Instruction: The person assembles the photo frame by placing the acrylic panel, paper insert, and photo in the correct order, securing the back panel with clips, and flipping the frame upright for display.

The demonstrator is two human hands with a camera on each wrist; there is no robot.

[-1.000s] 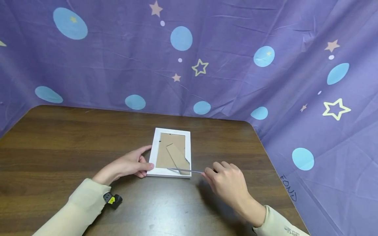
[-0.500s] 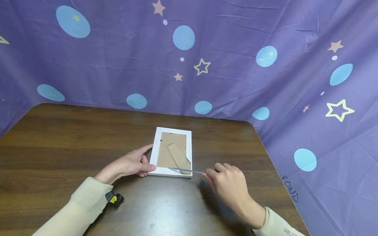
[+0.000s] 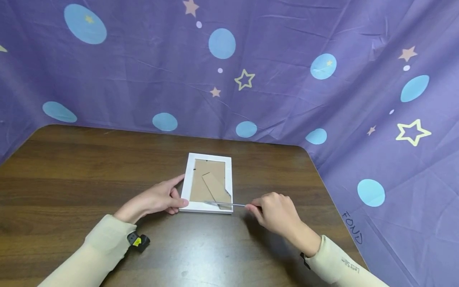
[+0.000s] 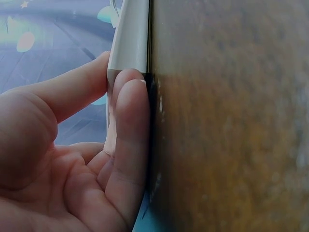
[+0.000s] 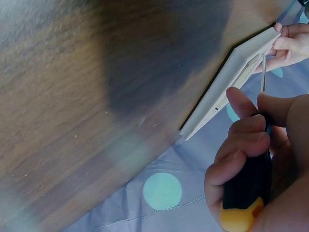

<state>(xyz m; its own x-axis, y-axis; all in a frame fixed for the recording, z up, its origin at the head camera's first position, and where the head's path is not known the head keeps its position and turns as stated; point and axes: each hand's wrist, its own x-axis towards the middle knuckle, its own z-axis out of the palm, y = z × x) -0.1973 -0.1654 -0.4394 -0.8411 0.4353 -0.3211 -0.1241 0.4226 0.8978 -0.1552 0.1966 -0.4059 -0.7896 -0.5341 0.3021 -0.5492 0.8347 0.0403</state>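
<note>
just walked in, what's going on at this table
Someone is working on the back of a white frame lying face down on the table. The left hand holds its near left corner. The right hand grips a tool by its black and yellow handle, the tip at the near edge of the backing. The backing is in the frame; whether the tip touches it isn't clear.
</note>
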